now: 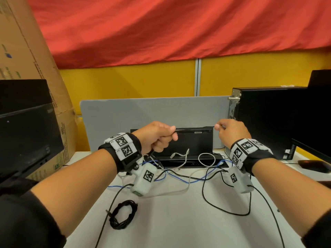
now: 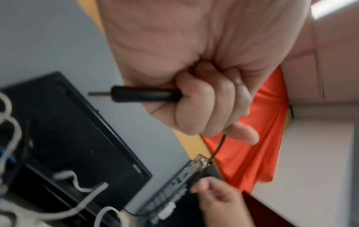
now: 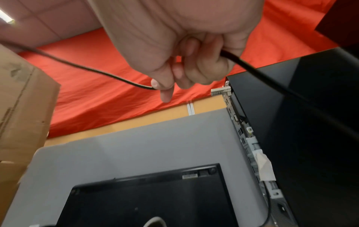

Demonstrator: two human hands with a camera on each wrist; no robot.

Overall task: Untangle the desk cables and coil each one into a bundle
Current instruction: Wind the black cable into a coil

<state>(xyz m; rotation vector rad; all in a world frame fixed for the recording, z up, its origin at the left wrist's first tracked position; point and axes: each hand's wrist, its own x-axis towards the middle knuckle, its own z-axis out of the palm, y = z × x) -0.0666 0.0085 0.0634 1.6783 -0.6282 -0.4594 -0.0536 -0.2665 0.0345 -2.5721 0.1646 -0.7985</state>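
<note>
Both hands are raised above the desk with a thin black cable [image 1: 194,128] stretched taut between them. My left hand [image 1: 161,136] grips its plug end [image 2: 143,94] in a closed fist, and the cord runs out past the thumb [image 2: 220,147]. My right hand [image 1: 231,130] pinches the same black cable [image 3: 93,69] between thumb and forefinger, with its tail trailing off past the palm [image 3: 258,73]. A coiled black bundle [image 1: 123,214] lies on the white desk [image 1: 179,226] near the front left. Blue [image 1: 179,177], white [image 1: 206,158] and black [image 1: 223,210] cables lie tangled under the hands.
A black box [image 1: 189,145] leans on a grey divider [image 1: 143,111] behind the tangle. A black computer tower [image 1: 268,120] stands at right, with a mouse [image 1: 313,165] beside it. A dark monitor [image 1: 26,129] and a cardboard box [image 1: 26,51] fill the left.
</note>
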